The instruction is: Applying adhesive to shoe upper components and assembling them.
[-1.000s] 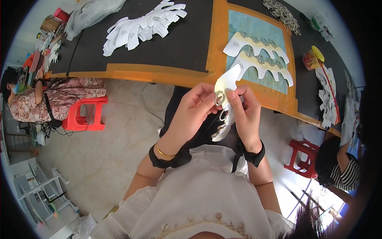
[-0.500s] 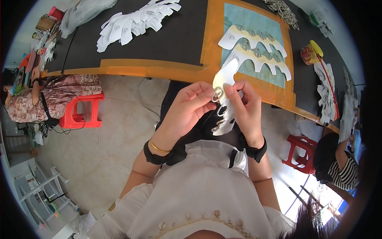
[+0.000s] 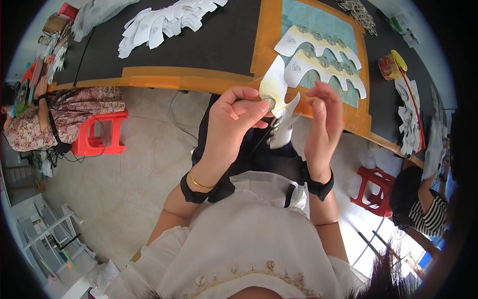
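Note:
My left hand (image 3: 230, 122) pinches a white scalloped strip (image 3: 273, 84) in front of me, its thumb on a metal ring (image 3: 269, 103) at the yellowed part of the strip. The strip's lower end twists downward, and more metal rings (image 3: 273, 130) show along its edge. To the right, my right hand (image 3: 323, 124) is raised apart from the strip, fingers loosely bent and slightly blurred, with nothing visible in them. Beyond, two similar white strips (image 3: 318, 66) with rings along their yellowed edges lie on a blue-green sheet (image 3: 318, 17).
Orange tape (image 3: 199, 78) borders the dark table (image 3: 219, 50). A pile of white cut pieces (image 3: 167, 25) lies far left, metal rings (image 3: 358, 15) far right. A yellow-rimmed tub (image 3: 390, 65) stands right, near more white pieces (image 3: 409, 117). People sit at both sides; a red stool (image 3: 102, 132) is left.
My right hand has let go of the strip and moved right. The strip's upper end has swung left in my left hand, whose thumb now lies over the ring.

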`<move>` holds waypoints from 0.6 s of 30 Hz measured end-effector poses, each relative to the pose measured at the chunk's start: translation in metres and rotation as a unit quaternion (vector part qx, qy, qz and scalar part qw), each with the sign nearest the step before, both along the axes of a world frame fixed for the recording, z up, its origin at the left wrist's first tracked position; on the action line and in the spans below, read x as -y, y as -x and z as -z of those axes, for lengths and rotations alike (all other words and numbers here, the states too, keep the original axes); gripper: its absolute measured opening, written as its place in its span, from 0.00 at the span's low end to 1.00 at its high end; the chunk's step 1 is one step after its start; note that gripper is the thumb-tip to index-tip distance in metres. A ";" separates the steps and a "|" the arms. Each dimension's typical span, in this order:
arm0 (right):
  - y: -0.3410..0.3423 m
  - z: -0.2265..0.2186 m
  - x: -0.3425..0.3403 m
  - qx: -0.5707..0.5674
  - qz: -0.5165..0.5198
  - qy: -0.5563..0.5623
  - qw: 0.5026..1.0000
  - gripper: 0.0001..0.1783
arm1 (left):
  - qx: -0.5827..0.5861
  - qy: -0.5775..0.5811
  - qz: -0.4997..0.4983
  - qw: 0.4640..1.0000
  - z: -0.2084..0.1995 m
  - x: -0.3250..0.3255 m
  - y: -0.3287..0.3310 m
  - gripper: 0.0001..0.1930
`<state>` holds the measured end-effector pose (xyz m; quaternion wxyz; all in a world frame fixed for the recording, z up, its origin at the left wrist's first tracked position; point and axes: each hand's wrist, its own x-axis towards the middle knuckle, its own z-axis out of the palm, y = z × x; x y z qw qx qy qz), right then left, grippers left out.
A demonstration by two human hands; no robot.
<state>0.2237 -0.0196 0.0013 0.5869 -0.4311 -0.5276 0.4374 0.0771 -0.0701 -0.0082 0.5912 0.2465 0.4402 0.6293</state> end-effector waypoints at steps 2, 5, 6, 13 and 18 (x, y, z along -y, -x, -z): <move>-0.004 0.000 0.001 0.119 -0.021 -0.126 0.985 0.06 | -0.004 -0.004 -0.016 1.000 -0.001 -0.001 -0.003 0.13; 0.002 -0.004 0.006 0.255 -0.025 -0.257 0.932 0.10 | -0.005 -0.023 -0.032 0.999 -0.001 0.000 -0.009 0.12; 0.004 -0.002 0.005 0.296 -0.021 -0.269 0.916 0.10 | -0.005 -0.039 -0.038 0.999 -0.001 -0.001 -0.010 0.11; 0.007 -0.003 0.005 0.355 -0.009 -0.254 0.900 0.10 | -0.050 -0.105 -0.083 0.990 0.006 -0.001 -0.021 0.10; 0.011 -0.004 0.004 0.349 -0.005 -0.257 0.901 0.09 | -0.252 -0.122 -0.092 0.956 0.008 0.005 -0.021 0.10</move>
